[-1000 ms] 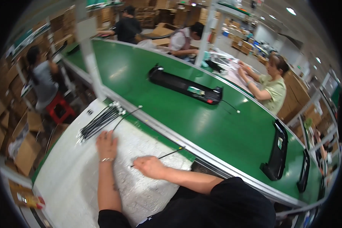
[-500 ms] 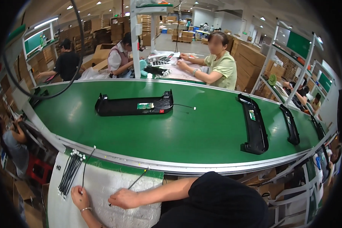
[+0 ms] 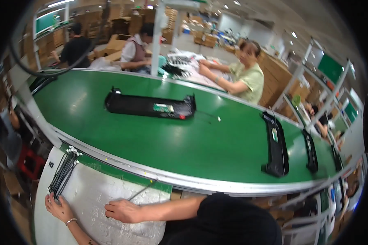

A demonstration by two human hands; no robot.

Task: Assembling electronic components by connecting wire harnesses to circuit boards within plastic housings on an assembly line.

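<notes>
My left hand rests at the lower end of a bundle of black cables with white connectors at their far ends. Its fingers are apart and touch or nearly touch the cable ends; blur hides the exact contact. To the right, my right hand is closed around a thin dark cable, which slants up to the green edge of the white padded work surface. A short dark end pokes out below its fingers.
Beyond lies a green conveyor belt with a metal rim. On it sit a long black housing bearing a green circuit board and several similar housings to the right. Across the belt, a person in light green works at a table.
My left hand has moved left to the cable bundle; the single cable it held no longer stretches up from it. My right hand still grips its cable. The whole view has tilted.
</notes>
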